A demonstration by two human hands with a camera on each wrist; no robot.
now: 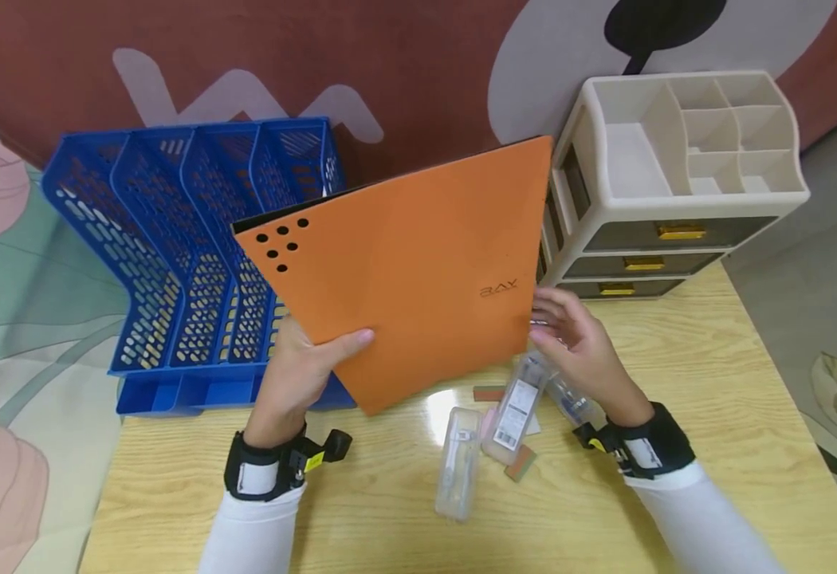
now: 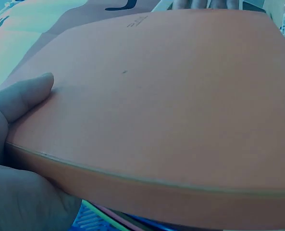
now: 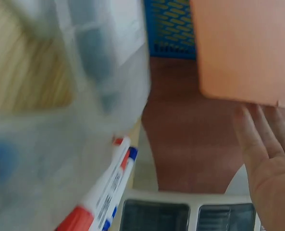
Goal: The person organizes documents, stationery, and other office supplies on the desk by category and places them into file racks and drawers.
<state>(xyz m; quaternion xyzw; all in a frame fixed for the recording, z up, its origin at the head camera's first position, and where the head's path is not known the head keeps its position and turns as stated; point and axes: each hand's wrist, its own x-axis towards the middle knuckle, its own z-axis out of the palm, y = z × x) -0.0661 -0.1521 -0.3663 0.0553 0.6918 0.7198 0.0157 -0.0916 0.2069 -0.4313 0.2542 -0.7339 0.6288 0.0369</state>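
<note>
A large orange folder [image 1: 418, 271] with black dots at its upper left corner and "RAY" printed on it hangs tilted above the table. My left hand [image 1: 292, 387] grips its left edge, thumb across the front cover; the other fingers are hidden behind. In the left wrist view, that thumb lies flat on the folder [image 2: 171, 106], near its thick edge. At the folder's right edge is my right hand [image 1: 587, 355]. The right wrist view shows this hand [image 3: 274, 173] with its fingers straight, fingertips right at the edge of the folder [image 3: 248, 53].
A blue file rack [image 1: 206, 371] with several slots stands on the left. A white drawer organizer [image 1: 684, 203] is at the back right. On the wooden table [image 1: 383, 494] lie a clear case [image 1: 457, 466], a labelled clear box [image 1: 515, 410] and an orange-green eraser [image 1: 520, 462]. Two markers [image 3: 106, 187] show beside the right hand.
</note>
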